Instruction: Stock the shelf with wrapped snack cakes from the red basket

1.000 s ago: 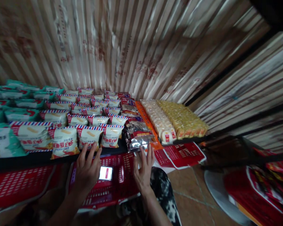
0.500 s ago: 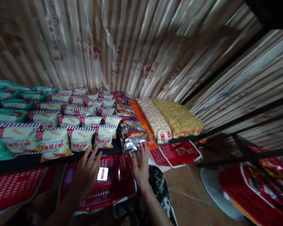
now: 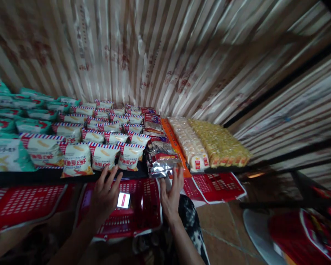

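Note:
My left hand hovers over the front edge of the shelf with its fingers spread and nothing in them. Its fingertips are close to a white snack bag with a striped top and a second such bag; I cannot tell whether they touch. To the right, my right hand has its thumb and fingers apart, at the front edge of a silver and dark red snack bag lying on the shelf. Below the left hand, a lit phone rests in a red basket.
Rows of teal bags fill the left of the shelf. An orange sheet lies right of the silver bags, then packs of white rolls and yellow packs. More red baskets stand below. Corrugated sheeting rises behind.
The view has swung slightly left, so the shelf goods appear further right. Both hands keep nearly the same spread pose by the front edge.

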`<state>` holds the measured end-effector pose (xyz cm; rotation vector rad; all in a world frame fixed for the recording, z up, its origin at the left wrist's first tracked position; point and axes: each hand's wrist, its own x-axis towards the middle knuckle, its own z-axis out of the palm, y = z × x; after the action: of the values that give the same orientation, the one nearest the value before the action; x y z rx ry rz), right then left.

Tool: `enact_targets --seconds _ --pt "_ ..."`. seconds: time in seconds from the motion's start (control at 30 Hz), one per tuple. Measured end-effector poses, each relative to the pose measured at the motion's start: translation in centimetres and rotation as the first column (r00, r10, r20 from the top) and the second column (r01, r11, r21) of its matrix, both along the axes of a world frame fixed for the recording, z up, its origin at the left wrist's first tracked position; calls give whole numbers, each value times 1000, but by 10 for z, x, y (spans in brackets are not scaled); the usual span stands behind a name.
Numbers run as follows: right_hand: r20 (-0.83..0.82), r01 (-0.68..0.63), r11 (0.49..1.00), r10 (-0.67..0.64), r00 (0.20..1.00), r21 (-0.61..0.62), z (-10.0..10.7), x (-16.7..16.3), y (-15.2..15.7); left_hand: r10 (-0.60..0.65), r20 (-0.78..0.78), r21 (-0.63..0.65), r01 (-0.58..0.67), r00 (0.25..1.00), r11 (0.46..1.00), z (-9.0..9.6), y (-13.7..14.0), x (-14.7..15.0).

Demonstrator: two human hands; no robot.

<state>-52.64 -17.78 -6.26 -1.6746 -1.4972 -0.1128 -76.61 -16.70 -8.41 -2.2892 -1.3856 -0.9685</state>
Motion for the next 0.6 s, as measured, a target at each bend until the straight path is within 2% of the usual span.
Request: enact_targets --seconds 0.2,0.33,0.4,0.5,0.6 --pt "165 -49 995 34 986 87 8 -3 -7 46 100 48 -51 994 998 7 -3 0" --pt "251 -135 986 108 962 95 13 -14 -14 52 142 12 -54 989 998 9 2 1" --pt "259 -224 972 198 945 73 18 -25 -17 56 143 -7 -56 988 998 9 4 1" --pt "226 -397 918 392 892 -23 24 -47 -15 60 154 -2 -61 986 998 10 3 0" --pt "205 -481 872 488 848 -85 27 -68 -4 62 177 23 -68 982 997 13 -1 -3"
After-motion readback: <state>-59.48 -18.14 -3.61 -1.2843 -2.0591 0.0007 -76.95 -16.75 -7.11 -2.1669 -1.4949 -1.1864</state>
